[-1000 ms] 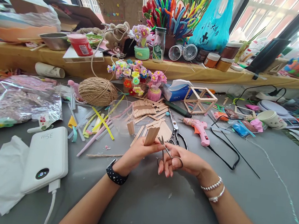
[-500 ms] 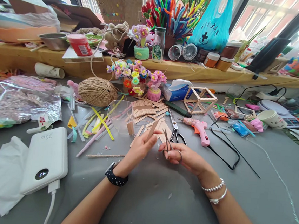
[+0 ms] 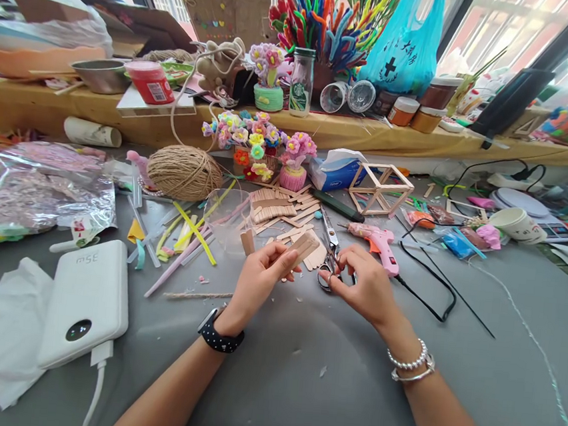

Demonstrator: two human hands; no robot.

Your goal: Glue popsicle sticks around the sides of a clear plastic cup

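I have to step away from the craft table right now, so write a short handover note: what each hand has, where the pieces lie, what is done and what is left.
Left hand: pinches a short wooden stick, held above the table.
Right hand: down on the table, fingers at the handles of the scissors; whether it grips them cannot be told.
Nearby: pile of sticks just beyond the hands, pink glue gun right of the scissors, stick cube frame behind it.
Done: one cube frame stands assembled.
Left: the held stick is not yet joined to anything.
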